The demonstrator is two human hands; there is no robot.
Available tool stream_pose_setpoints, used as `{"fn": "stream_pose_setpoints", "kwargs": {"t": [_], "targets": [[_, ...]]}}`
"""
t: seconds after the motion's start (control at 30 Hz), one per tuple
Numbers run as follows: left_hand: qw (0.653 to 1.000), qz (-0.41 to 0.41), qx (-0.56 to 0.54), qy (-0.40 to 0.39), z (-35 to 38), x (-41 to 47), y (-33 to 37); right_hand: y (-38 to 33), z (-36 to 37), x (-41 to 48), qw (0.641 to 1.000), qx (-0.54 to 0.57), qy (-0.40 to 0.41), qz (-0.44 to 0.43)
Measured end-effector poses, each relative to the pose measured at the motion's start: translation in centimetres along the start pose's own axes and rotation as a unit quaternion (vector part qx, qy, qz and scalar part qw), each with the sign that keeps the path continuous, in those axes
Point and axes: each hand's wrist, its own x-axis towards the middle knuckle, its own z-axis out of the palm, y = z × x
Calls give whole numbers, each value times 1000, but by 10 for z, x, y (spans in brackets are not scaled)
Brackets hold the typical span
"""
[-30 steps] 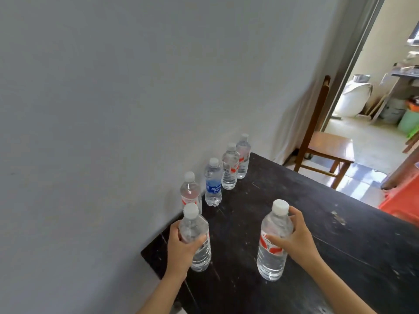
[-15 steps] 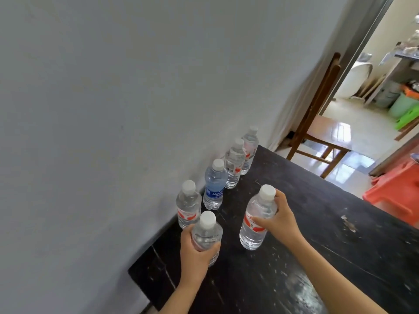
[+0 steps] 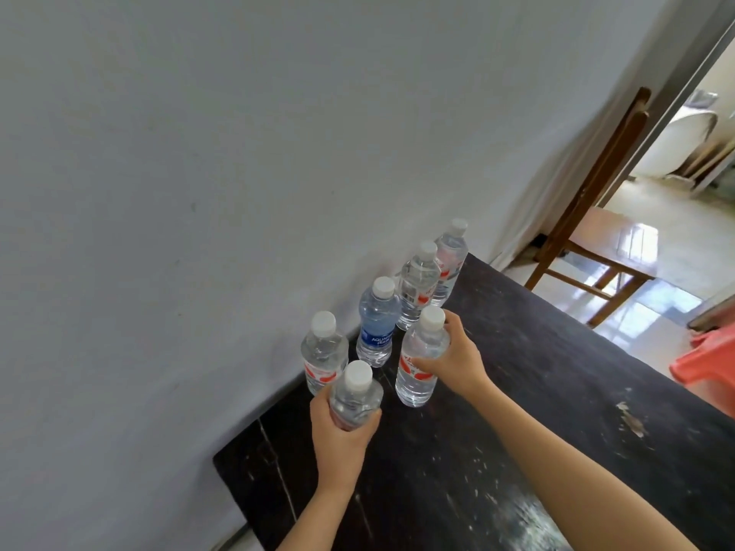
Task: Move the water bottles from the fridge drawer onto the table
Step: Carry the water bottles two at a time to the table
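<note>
My left hand (image 3: 338, 435) grips a clear water bottle (image 3: 356, 395) with a white cap, near the table's left end. My right hand (image 3: 453, 357) grips a second clear bottle with a red label (image 3: 417, 359), standing on the dark table (image 3: 537, 411). Along the wall stands a row of several bottles: a red-label one (image 3: 322, 351), a blue-label one (image 3: 378, 324), another clear one (image 3: 417, 282) and the farthest one (image 3: 451, 254). The fridge drawer is out of view.
A grey wall (image 3: 238, 153) runs close along the table's left side. A wooden chair (image 3: 596, 216) stands beyond the far end, by an open doorway. A red plastic stool (image 3: 708, 363) sits at the right edge.
Both hands carried their bottles toward the wall row. The right bottle now stands beside the blue-label bottle; the left bottle sits just in front of the nearest red-label one.
</note>
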Motion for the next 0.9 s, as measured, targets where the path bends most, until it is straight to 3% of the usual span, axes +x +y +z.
{"fn": "stream_pose_setpoints", "kwargs": {"t": [0.23,0.47,0.9], "targets": [[1000,8,20,23,6,-9,-7,14,3,-2,999,-1,-45,-4],[998,8,32,55,15,-11,-4,17,2,-6,999,21,-37,10],[997,3,66,43,23,-18,-8,16,2,-7,999,-6,-37,24]]}}
